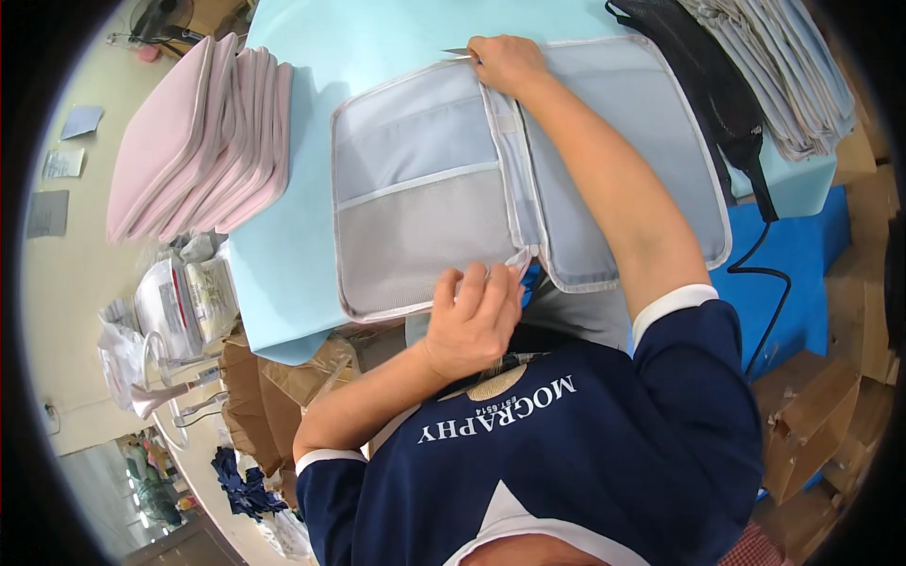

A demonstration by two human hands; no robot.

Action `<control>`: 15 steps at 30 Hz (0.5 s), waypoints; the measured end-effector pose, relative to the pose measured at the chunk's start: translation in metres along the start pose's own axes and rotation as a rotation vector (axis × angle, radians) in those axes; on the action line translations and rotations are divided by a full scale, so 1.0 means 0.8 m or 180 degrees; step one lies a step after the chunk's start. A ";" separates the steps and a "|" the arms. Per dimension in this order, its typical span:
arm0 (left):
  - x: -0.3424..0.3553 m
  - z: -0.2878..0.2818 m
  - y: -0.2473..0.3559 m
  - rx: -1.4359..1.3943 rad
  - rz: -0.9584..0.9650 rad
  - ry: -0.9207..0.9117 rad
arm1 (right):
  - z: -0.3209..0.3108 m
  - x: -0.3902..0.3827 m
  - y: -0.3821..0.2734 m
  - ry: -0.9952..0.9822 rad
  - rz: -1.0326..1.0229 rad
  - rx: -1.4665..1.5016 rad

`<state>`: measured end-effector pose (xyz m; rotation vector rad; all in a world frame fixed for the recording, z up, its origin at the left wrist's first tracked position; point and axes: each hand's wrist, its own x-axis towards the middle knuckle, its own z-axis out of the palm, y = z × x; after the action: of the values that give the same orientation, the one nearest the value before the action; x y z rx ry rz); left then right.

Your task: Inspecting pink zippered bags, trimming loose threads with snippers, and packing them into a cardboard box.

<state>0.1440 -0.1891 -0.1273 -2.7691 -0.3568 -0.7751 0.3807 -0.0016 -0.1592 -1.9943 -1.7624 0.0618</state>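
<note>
A grey laptop sleeve (pixel 429 212) lies opened out, with a mesh pocket on its left half and a plain lining on its right half. Its near edge hangs toward my lap. My left hand (pixel 474 313) is closed on the sleeve's binding at the near end of the spine. At the spine's far end, my right hand (pixel 510 64) is closed around a small pointed metal tool (pixel 458 52); its slim blade sticks out to the left. The tool's handle is hidden in my fingers, so I cannot tell its exact kind.
A light blue table cover (pixel 377 28) lies under the sleeve. Pink sleeves (pixel 203 141) are piled at the left, grey ones (pixel 779 71) at the far right. A black bag (pixel 703 85) with a strap lies beside the sleeve. Cardboard boxes (pixel 807 415) stand at the lower right.
</note>
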 end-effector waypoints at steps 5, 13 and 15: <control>-0.002 0.010 0.000 -0.0005 -0.0451 -0.0470 | -0.003 0.005 0.004 0.0148 -0.0054 0.0020; -0.027 0.025 0.005 -0.0166 -0.0204 0.0141 | 0.006 0.003 0.003 -0.0008 0.0097 0.0109; -0.033 0.028 0.000 -0.0391 -0.0041 0.0038 | 0.004 -0.001 -0.002 0.0072 0.0069 0.0220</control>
<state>0.1322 -0.1867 -0.1599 -2.8771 -0.3359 -0.8431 0.3782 -0.0011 -0.1616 -1.9577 -1.7017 0.1053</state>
